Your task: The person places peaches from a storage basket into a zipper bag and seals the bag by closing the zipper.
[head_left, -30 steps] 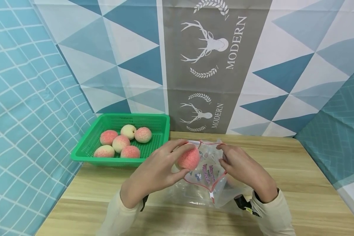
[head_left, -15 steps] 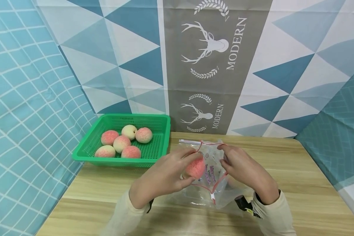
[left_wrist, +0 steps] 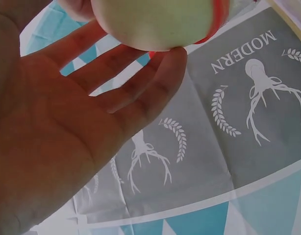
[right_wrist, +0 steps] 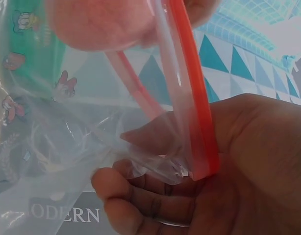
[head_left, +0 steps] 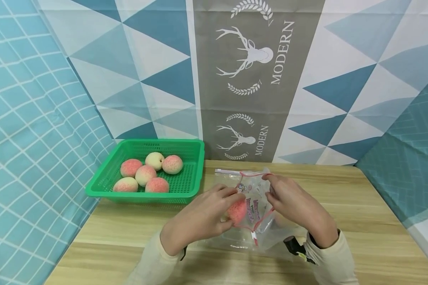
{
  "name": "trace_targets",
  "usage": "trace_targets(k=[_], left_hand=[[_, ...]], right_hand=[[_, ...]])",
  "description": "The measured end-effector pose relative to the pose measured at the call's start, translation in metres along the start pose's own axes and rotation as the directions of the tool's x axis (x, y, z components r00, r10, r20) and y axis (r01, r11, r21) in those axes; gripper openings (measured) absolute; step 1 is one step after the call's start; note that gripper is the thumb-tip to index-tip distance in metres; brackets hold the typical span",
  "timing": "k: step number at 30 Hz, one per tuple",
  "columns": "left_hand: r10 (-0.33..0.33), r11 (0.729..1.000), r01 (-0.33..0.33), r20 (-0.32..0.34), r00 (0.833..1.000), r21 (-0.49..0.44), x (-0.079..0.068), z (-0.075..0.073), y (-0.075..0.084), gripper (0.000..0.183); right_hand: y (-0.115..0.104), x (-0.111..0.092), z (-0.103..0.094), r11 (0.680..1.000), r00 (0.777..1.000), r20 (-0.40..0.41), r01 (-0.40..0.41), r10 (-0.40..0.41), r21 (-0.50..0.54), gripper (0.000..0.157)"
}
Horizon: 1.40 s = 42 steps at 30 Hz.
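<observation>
My left hand (head_left: 208, 215) holds a pink-and-cream peach (head_left: 237, 211) between thumb and fingers, at the mouth of a clear zip bag (head_left: 232, 237). The left wrist view shows the peach's pale underside (left_wrist: 155, 22) above the fingers, with the bag's red edge beside it. My right hand (head_left: 297, 204) grips the bag's right rim, thumb on one side and fingers curled on the other. In the right wrist view the red zip strip (right_wrist: 189, 98) runs past that thumb, and the peach shows behind the printed plastic. The bag's mouth is spread open.
A green plastic basket (head_left: 185, 195) with several peaches (head_left: 157, 185) stands at the back left of the wooden table (head_left: 356, 221). Behind the table hangs a patterned cloth (head_left: 235, 95). A white slider (head_left: 254, 235) sits on the bag's near edge.
My left hand has carried the peach right and toward me, from the bag's left side into its mouth. The right hand has stayed on the rim.
</observation>
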<state>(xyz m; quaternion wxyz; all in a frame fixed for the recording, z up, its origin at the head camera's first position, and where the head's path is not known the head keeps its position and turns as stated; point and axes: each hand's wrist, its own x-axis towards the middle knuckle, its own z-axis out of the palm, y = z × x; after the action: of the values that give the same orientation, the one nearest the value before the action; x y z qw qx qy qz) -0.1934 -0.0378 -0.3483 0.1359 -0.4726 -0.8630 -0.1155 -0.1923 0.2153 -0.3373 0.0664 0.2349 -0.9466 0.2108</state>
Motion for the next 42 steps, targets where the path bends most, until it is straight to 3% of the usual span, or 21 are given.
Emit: trace_targets(k=[8,17,23,27,33,38,42], left_hand=[[-0.028,0.999,0.027,0.011,1.000,0.031,0.001,0.005,-0.001,0.051],[-0.042,0.999,0.039,0.086,0.995,0.034,0.001,0.006,0.000,0.053],[-0.060,0.998,0.059,0.100,0.993,0.021,-0.001,0.004,0.001,0.054],[-0.034,0.999,0.033,0.098,0.995,0.014,0.000,0.004,0.002,0.057],[-0.038,0.999,0.041,0.112,0.993,-0.017,-0.001,0.003,0.002,0.062],[-0.052,0.997,0.057,0.085,0.995,-0.049,0.000,-0.002,0.001,0.056],[-0.039,0.997,0.040,0.018,0.999,-0.068,-0.001,-0.007,-0.002,0.050]], right_hand=[[0.000,0.003,0.005,1.000,0.999,-0.041,-0.009,0.009,-0.016,0.035],[-0.002,0.005,0.006,0.999,0.998,-0.067,-0.021,0.019,-0.039,0.035],[-0.004,0.004,0.005,0.998,0.995,-0.095,-0.014,0.008,-0.057,0.006],[-0.004,0.004,0.005,0.998,0.991,-0.135,0.004,-0.013,-0.067,0.015],[-0.001,0.004,0.003,0.997,0.986,-0.168,-0.008,-0.005,-0.073,0.011],[0.001,0.005,0.003,0.997,0.986,-0.166,-0.014,0.001,-0.074,0.012],[0.002,0.005,0.003,0.997,0.987,-0.161,-0.020,0.008,-0.073,0.012]])
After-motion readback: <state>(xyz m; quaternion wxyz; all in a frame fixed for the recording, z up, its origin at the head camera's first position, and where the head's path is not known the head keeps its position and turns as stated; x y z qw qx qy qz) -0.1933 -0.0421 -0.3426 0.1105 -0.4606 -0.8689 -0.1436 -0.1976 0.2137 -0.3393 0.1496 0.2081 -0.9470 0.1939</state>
